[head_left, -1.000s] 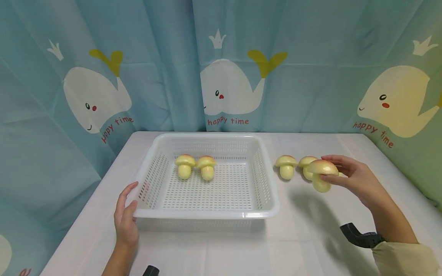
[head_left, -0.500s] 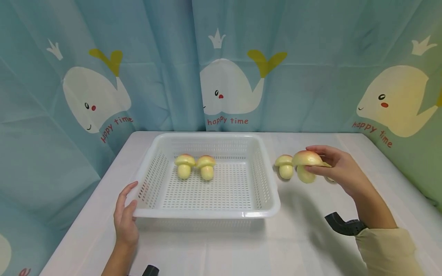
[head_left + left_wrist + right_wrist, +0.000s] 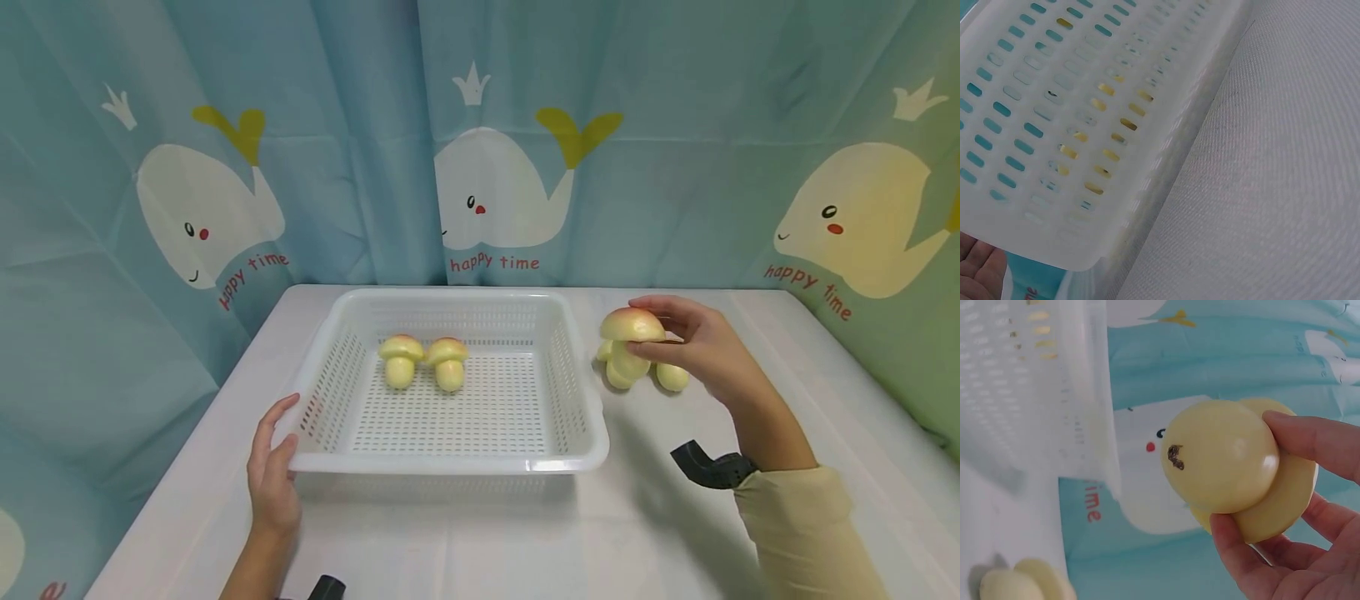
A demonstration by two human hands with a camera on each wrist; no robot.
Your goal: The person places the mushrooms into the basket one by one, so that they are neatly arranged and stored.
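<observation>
One yellow mushroom (image 3: 632,325), pinched in your right hand (image 3: 697,340), has shifted left toward white basket (image 3: 442,464): carry closer, mushroom still outside, partly hiding table mushrooms (image 3: 672,377). Your left hand (image 3: 274,487) touches basket; whether it grips, can't tell.

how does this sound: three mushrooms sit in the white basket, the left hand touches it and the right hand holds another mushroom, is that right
Not quite: the white basket holds two mushrooms, not three, as the head view shows. The left hand touches it and the right hand holds another mushroom.
</observation>
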